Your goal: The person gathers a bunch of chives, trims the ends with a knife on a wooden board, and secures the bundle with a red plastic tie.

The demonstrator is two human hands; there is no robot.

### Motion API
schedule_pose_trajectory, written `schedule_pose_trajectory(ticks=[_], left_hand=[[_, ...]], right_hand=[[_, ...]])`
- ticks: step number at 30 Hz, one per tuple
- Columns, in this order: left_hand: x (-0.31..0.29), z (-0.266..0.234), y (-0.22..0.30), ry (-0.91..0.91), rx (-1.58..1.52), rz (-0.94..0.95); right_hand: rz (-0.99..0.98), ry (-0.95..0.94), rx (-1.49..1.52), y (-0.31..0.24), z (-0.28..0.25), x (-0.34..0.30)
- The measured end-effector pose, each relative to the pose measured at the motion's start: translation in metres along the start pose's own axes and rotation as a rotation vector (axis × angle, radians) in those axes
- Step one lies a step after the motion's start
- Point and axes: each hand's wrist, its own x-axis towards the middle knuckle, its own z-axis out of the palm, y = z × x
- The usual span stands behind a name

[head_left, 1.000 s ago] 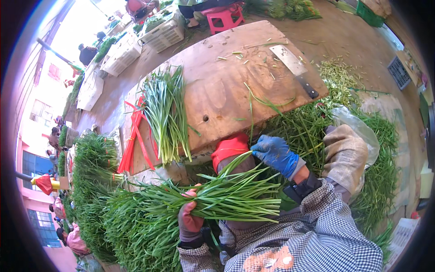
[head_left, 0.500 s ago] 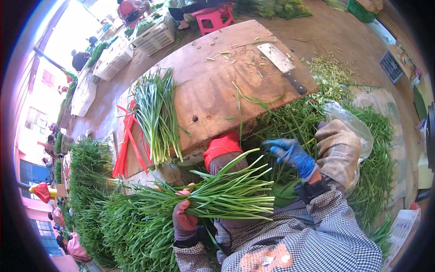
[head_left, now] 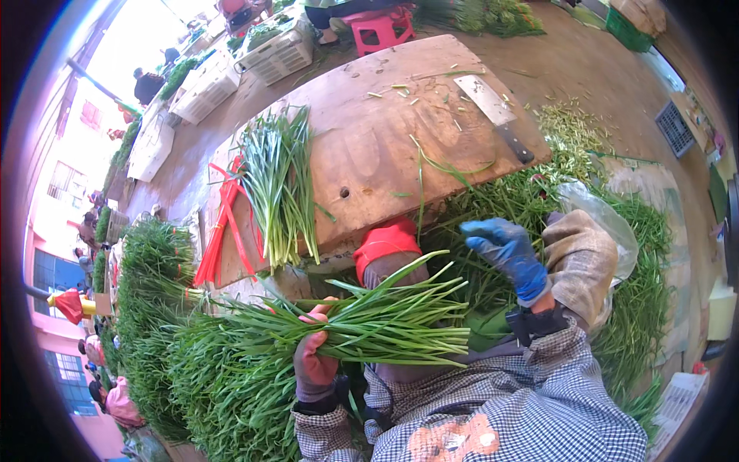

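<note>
The left hand (head_left: 314,356), gloved in pink and grey, is wrapped around 1 bunch of green stalks (head_left: 404,333), which lies roughly level, pale ends to the right and leafy ends over the heap of greens (head_left: 231,385). The right hand (head_left: 504,256), gloved in blue, is half-spread with fingers extended, near the pale ends but apart from them. On the wooden board (head_left: 400,162), a 2nd bunch (head_left: 281,181) lies toward the left end beside red strips (head_left: 218,239), and a black-handled knife (head_left: 485,101) lies near the right edge.
</note>
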Motion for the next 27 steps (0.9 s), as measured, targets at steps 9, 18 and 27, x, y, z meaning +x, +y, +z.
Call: schedule_pose_trajectory(ticks=[9,18,27], left_hand=[[0.014,0.048,0.028,-0.141,0.052,0.165],[0.022,0.13,0.028,-0.247,-0.139,-0.033],[0.001,0.141,0.068,-0.28,0.199,0.189]], right_hand=[[-0.134,-0.576,0.37,-0.12,0.087,0.009],[-0.041,-0.296,0.398,-0.102,0.076,-0.001],[0.447,0.293,0.716,-0.078,-0.027,0.008]])
